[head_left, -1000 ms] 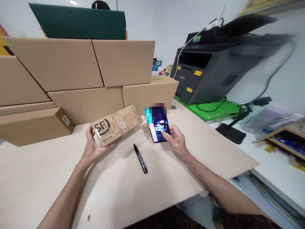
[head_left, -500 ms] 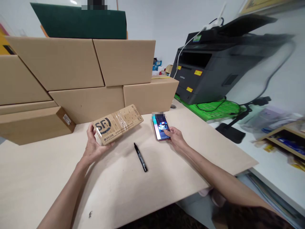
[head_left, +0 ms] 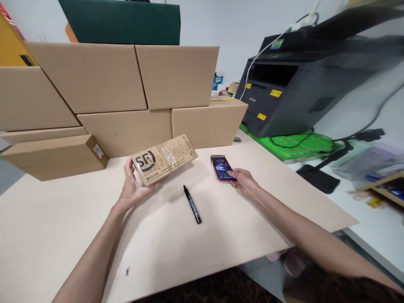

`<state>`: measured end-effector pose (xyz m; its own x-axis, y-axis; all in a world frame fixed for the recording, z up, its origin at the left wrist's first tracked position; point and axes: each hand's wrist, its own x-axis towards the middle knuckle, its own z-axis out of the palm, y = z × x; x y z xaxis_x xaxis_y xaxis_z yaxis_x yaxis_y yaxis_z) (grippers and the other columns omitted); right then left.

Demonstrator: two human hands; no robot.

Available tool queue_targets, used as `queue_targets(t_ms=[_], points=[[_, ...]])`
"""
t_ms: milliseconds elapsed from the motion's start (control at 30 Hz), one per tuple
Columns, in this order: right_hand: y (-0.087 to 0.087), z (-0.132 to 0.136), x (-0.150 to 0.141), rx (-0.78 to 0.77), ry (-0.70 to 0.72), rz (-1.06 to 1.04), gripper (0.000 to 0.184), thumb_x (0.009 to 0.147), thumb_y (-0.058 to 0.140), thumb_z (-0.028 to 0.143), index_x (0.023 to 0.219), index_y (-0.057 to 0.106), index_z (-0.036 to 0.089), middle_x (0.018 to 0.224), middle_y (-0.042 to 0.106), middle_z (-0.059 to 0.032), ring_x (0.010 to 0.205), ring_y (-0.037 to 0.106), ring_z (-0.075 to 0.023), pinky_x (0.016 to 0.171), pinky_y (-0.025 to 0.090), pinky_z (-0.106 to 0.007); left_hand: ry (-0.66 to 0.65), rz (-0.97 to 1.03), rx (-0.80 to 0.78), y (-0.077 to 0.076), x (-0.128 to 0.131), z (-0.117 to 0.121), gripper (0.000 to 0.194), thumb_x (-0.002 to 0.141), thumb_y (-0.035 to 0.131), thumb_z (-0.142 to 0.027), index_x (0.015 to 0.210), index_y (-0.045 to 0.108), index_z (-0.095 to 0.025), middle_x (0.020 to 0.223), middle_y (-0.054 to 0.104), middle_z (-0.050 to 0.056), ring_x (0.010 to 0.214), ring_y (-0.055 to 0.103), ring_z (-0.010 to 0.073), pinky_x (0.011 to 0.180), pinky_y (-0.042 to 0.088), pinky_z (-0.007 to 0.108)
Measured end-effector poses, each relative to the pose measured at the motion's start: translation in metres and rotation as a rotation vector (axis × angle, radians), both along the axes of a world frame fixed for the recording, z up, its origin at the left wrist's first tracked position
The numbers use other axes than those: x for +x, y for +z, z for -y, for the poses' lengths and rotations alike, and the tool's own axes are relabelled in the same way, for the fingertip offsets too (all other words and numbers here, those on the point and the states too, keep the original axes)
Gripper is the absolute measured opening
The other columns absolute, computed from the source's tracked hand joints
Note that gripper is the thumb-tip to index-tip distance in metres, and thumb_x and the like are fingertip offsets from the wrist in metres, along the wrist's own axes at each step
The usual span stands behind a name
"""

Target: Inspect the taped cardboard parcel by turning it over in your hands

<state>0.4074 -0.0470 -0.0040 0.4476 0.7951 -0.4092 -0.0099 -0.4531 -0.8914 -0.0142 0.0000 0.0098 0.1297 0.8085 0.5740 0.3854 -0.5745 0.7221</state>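
Observation:
A small brown cardboard parcel box (head_left: pixel 167 162) with SF Express print and clear tape across it is tilted up in my left hand (head_left: pixel 134 185), which grips its left end and lower edge. My right hand (head_left: pixel 244 180) is closed around the lower right side of a smartphone (head_left: pixel 224 169), thumb over the screen. The lit screen shows a clock above a picture; part of its upper left is pixelated. Between my hands, a black marker pen (head_left: pixel 192 205) lies on the pale tabletop (head_left: pixel 158 248), touched by neither.
Brown cartons (head_left: pixel 107 80) are stacked along the table's back, with a dark green box (head_left: pixel 126 23) on top. A smaller carton (head_left: pixel 57 158) lies at the left. To the right, a dark grey printer (head_left: pixel 277 92) stands by a green mat (head_left: pixel 303 147) and a black stand (head_left: pixel 322 179).
The whole view has shifted, so things sit farther right in the picture. The phone screen has changed from a bright, partly white display to a dark one with a clock. Both grips stay the same.

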Motion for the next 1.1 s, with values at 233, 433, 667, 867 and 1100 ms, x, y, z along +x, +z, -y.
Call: queue_targets(t_ms=[233,433,667,867,1100], points=[[0.015,0.005,0.003,0.012,0.157,0.364,0.023,0.092,0.076,0.032,0.105,0.066,0.016,0.086,0.070,-0.0058,0.074,0.068,-0.0201,0.067,0.055,-0.032,-0.029,0.014,0.004,0.000,0.001,0.000,0.138,0.054,0.102,-0.049,0.164,0.021,-0.029,0.165,0.034,0.020,0.154,0.040,0.0466,0.127,0.031,0.072],[0.015,0.009,-0.009,-0.057,0.264,0.746,0.067,0.083,0.076,0.045,0.139,0.059,0.015,0.128,0.063,-0.0182,0.117,0.069,-0.0361,0.105,0.051,-0.046,-0.024,0.019,0.001,0.000,0.002,0.001,0.138,0.053,0.103,-0.049,0.163,0.023,-0.031,0.164,0.035,0.019,0.153,0.040,0.0464,0.127,0.031,0.072],[0.010,0.012,-0.016,-0.096,0.384,0.946,0.081,0.092,0.058,0.058,0.155,0.044,0.009,0.139,0.057,-0.0264,0.131,0.061,-0.0433,0.107,0.049,-0.051,-0.012,0.024,-0.003,-0.001,0.002,0.000,0.138,0.051,0.103,-0.049,0.163,0.024,-0.030,0.163,0.035,0.019,0.152,0.040,0.0469,0.127,0.031,0.073],[0.009,0.015,-0.015,-0.044,0.421,1.017,0.080,0.094,0.055,0.056,0.155,0.044,0.004,0.137,0.059,-0.0315,0.129,0.059,-0.0473,0.106,0.048,-0.057,-0.011,0.023,0.022,-0.001,0.005,0.001,0.136,0.053,0.101,-0.049,0.162,0.023,-0.028,0.161,0.035,0.018,0.150,0.041,0.0472,0.126,0.033,0.072],[0.015,0.006,-0.039,0.362,0.464,0.880,0.079,0.093,0.058,0.062,0.156,0.046,0.016,0.157,0.050,-0.0233,0.149,0.044,-0.0403,0.126,0.033,-0.058,0.021,0.201,-0.016,0.010,0.013,0.008,0.128,0.050,0.102,-0.050,0.157,0.035,-0.027,0.163,0.041,0.019,0.152,0.044,0.0431,0.128,0.035,0.064]])
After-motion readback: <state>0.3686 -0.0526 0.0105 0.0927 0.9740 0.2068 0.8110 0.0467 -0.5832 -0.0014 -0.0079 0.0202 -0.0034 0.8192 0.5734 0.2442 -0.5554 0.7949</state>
